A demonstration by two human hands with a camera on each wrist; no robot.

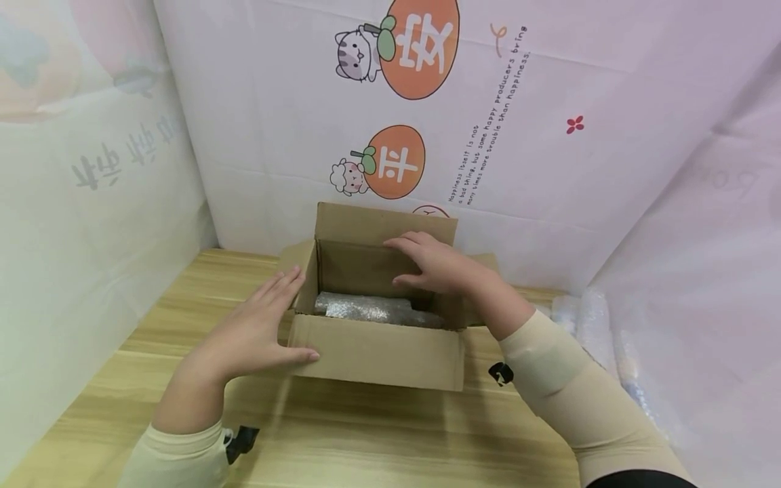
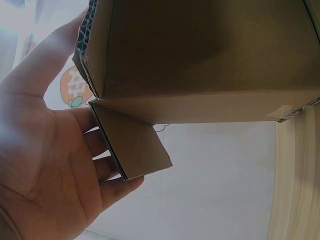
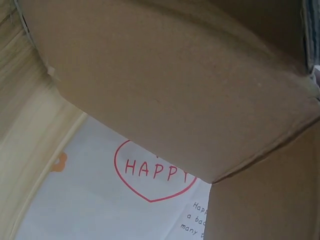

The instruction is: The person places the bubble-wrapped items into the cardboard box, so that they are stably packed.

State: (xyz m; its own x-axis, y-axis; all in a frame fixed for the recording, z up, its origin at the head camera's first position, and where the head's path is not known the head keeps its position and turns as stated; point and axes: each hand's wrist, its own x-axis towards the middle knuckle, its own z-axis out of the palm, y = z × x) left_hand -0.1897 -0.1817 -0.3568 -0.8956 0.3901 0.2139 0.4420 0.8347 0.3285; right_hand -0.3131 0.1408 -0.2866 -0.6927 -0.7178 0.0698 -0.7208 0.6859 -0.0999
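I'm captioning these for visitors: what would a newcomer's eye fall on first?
Probably the open box on the wooden table, with shiny wrap inside. Next, the left hand at its left flap and the right hand over its right half. Behind them, bright orange fruits are printed on the white sheet.

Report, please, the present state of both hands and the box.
Left hand at left flap; right hand over cardboard box, contact unclear. Box open, shiny wrapping inside. Right hand partly covers its opening; no other obstruction seen.
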